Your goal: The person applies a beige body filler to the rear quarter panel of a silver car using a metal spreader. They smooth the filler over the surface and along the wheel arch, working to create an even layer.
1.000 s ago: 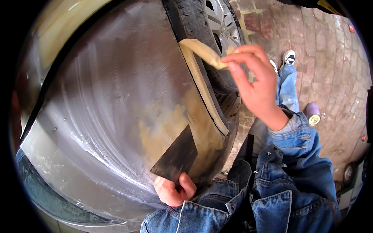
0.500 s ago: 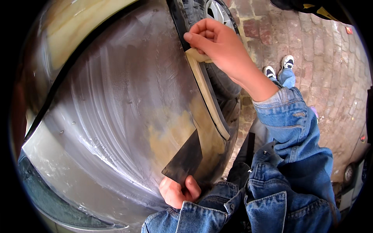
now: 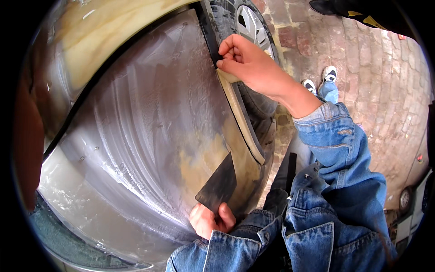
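Note:
My left hand [image 3: 211,219], low in the picture, pinches a thin dark rectangular sheet [image 3: 219,183] between thumb and fingers. The sheet stands out over a beige patch [image 3: 192,161] on the grey, streaky car panel [image 3: 136,90]; whether it touches the surface I cannot tell. My right hand [image 3: 247,61] is at the panel's right edge, above the tyre. Its thumb and bent fingers are closed at the upper end of a pale yellow strip [image 3: 236,104], where the black trim [image 3: 209,38] begins. What lies between these fingertips is hidden.
The car's wheel [image 3: 254,27] and tyre are just right of the panel. Glass [image 3: 68,231] lies at the lower left. Another person's shoes [image 3: 330,74] stand on the brick paving [image 3: 362,90]. Dark clothing fills the top right corner, and another vehicle [image 3: 410,204] shows at far right.
The view has shifted, so the car sits slightly lower and farther right in the picture. My right hand also appears lower, still at the trim. My left hand keeps its hold on the dark sheet.

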Demonstrator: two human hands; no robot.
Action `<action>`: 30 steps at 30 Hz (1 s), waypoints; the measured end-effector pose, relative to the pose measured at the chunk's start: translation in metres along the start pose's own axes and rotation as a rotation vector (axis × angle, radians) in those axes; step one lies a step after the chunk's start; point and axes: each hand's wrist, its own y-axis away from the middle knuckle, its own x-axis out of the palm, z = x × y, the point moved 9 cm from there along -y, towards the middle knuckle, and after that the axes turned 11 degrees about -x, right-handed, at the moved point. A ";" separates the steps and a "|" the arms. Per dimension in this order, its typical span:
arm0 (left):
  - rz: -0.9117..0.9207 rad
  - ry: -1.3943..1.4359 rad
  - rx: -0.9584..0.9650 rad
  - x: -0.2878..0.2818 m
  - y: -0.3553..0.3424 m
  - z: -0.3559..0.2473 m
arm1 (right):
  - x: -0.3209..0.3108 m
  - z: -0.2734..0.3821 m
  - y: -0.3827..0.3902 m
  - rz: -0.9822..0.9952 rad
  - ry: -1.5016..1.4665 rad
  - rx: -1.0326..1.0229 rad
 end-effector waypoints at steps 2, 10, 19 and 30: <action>0.012 -0.058 -0.039 -0.002 0.001 -0.001 | -0.002 0.000 0.001 0.015 -0.043 -0.033; -0.052 -0.092 0.036 -0.007 -0.007 -0.013 | -0.015 0.016 -0.006 -0.083 0.030 -0.149; -0.058 -0.083 0.097 -0.005 -0.006 -0.016 | 0.014 0.058 0.050 -0.178 0.539 -0.554; -0.170 -0.147 0.199 -0.004 0.000 -0.017 | 0.002 0.055 0.049 -0.156 0.639 -0.533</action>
